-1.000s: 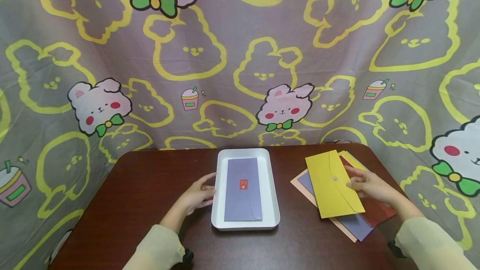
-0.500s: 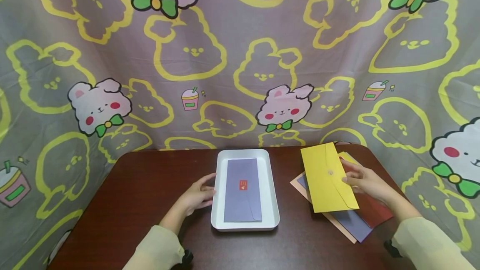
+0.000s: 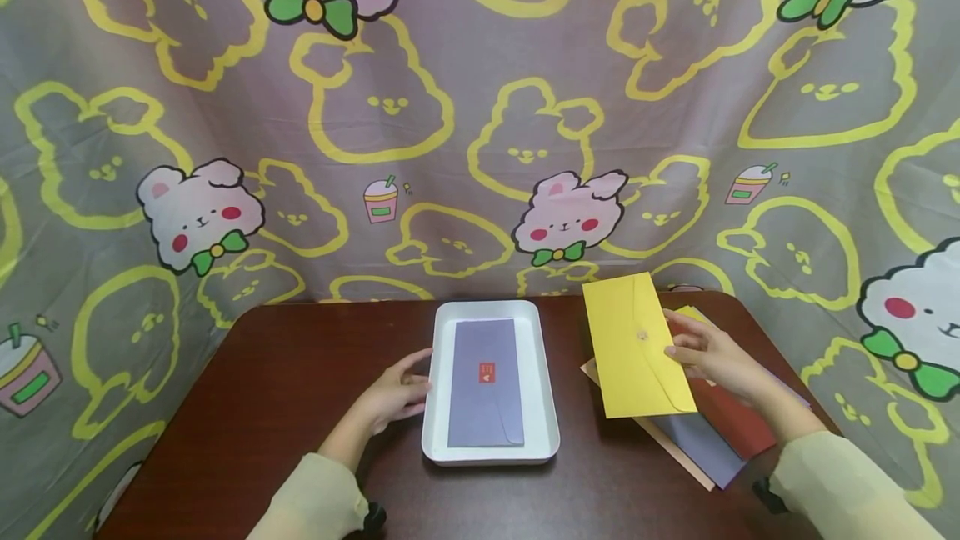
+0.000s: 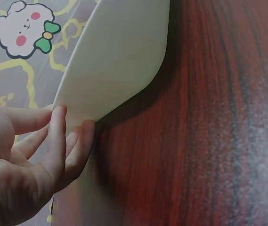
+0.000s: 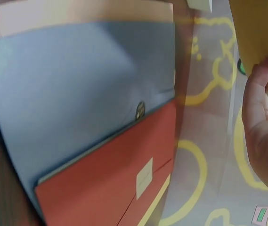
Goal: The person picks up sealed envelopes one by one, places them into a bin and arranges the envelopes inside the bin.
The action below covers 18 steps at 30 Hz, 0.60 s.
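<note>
In the head view, my right hand (image 3: 716, 359) holds a yellow envelope (image 3: 637, 357) by its right edge, raised over a fanned pile of envelopes. A red envelope (image 5: 112, 165) with a pale square sticker lies on that pile, over a grey-blue envelope (image 5: 84, 89) with a small round seal. A peach envelope (image 5: 84, 14) shows beneath them. The fingertips of my left hand (image 3: 393, 390) touch the outer left side of a white tray (image 3: 540, 407). Inside the tray is a purple envelope (image 3: 483, 407) with a red sticker.
Dark brown wooden table (image 3: 285, 373) carries the tray in the middle and the envelope pile at the right. Behind and beside the table hangs a grey curtain (image 3: 450, 48) printed with cartoon rabbits.
My right hand has lifted the yellow envelope and carried it left and farther back, uncovering more of the pile. My left hand and the tray stay in place.
</note>
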Available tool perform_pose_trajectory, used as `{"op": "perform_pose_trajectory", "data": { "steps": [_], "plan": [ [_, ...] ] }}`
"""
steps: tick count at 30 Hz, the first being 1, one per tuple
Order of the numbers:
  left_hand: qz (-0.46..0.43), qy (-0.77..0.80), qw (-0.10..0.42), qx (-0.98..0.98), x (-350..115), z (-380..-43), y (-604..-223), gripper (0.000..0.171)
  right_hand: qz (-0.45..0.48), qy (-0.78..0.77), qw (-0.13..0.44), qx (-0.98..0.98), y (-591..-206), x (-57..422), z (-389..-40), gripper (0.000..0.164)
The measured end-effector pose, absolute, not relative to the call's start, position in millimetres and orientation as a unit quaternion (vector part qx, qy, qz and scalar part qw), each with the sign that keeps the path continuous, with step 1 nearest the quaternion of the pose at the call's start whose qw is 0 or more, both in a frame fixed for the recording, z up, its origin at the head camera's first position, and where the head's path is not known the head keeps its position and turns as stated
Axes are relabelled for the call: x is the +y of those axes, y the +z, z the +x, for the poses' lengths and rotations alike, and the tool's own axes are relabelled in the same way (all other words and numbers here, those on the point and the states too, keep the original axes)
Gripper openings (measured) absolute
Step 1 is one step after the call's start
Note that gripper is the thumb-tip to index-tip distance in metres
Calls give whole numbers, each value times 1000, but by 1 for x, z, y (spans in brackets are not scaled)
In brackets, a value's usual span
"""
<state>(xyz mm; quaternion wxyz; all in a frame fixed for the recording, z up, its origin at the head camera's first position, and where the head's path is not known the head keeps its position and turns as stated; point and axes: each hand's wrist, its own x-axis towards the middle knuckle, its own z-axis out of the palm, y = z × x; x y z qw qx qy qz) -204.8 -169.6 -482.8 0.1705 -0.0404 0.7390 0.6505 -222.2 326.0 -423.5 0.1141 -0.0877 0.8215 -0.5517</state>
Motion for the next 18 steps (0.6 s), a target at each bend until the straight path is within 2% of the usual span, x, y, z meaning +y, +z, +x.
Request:
{"op": "perform_pose_trajectory", "data": {
  "steps": [18],
  "plan": [
    [-41, 656, 173, 734, -169, -205, -480, 60, -124, -588, 113, 791, -419, 285, -233, 74]
  ]
}}
